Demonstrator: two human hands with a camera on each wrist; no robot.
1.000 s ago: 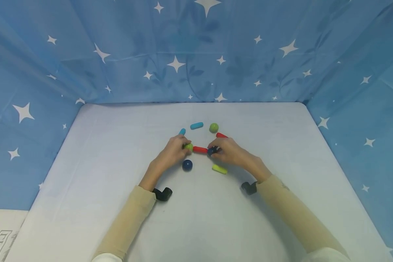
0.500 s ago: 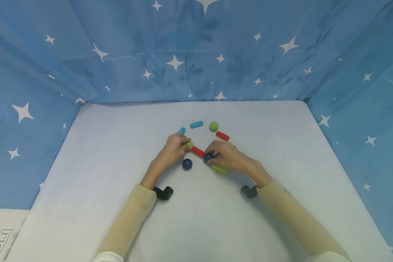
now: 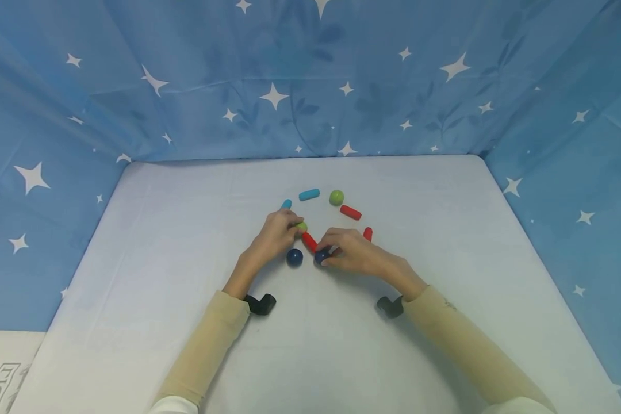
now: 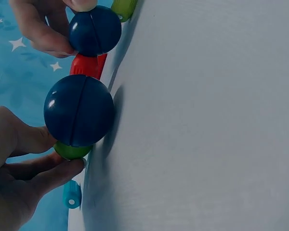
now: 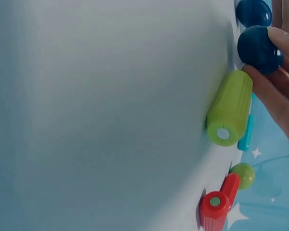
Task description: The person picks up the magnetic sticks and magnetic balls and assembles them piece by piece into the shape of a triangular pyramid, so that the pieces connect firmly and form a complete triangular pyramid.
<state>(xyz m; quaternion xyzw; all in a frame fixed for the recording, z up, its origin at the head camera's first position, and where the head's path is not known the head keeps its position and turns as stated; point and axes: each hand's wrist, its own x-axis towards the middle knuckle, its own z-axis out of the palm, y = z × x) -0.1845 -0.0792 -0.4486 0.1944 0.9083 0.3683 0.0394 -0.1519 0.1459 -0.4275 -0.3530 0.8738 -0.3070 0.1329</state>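
Note:
My left hand pinches a green ball between thumb and fingers. From that ball a red rod slants down to a dark blue ball, which my right hand pinches. A second dark blue ball sits on the table in front of the left hand; in the left wrist view this blue ball partly covers the green one. Beside the right fingertips lies a lime-green rod with a pale disc on its end, hidden by the hand in the head view.
Beyond the hands lie two light blue rods, one whole and one partly covered by the left hand, another green ball, and two red rods, one flat and one behind the right hand. Black wrist-worn pieces stick out near both sleeves.
My right hand has moved left and nearer the body with the blue ball, swinging the red rod from nearly level to a slant. The left hand stays nearly in place; the lime-green rod became covered.

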